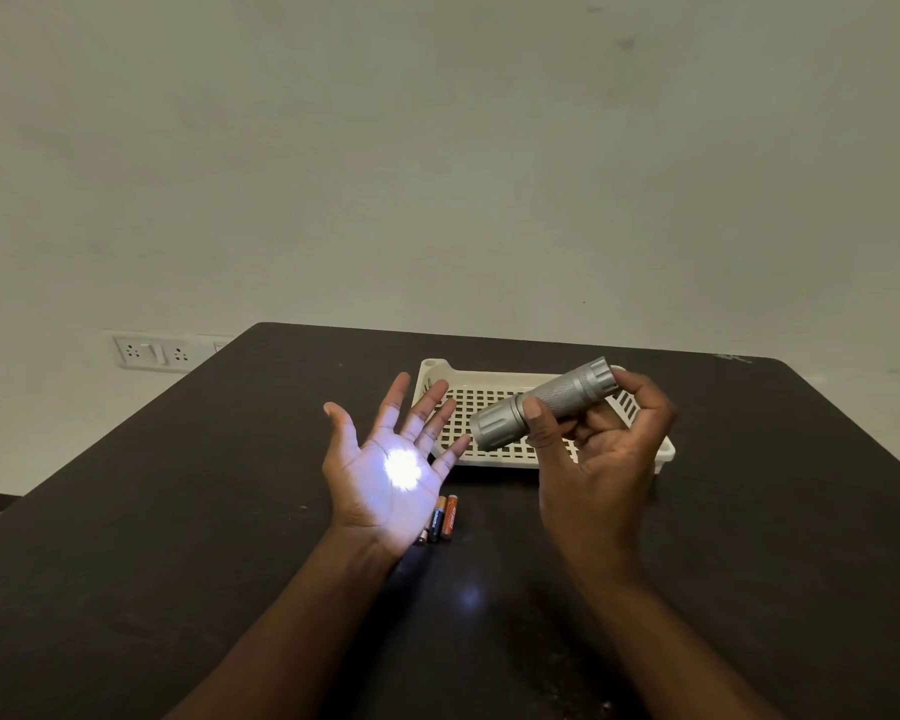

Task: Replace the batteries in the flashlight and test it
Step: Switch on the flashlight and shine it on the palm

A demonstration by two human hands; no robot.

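**Silver flashlight lit, beam on open palm**

Silver metal flashlight [544,403] held in the right hand [601,459], above the white slotted tray [494,379], well off the dark table [178,511]. Thumb on the near side of the barrel by the head collar, fingers curled round the far side, tail end poking out past the index finger. Head points left and down. Left hand [393,459] flat, palm up, fingers spread, holding nothing; bright white spot sits on the palm. Hands apart, not touching.

Three AAA batteries [440,519] lie side by side on the table just beside the left wrist, likely the old ones.

Judgement: test step, task about done. Body looks rigid and fairly light, one-handed job. Knurled mid-barrel gives the best hold; smooth head collar looks more slippery. Round body would roll if laid on the table, so the tray is safer.
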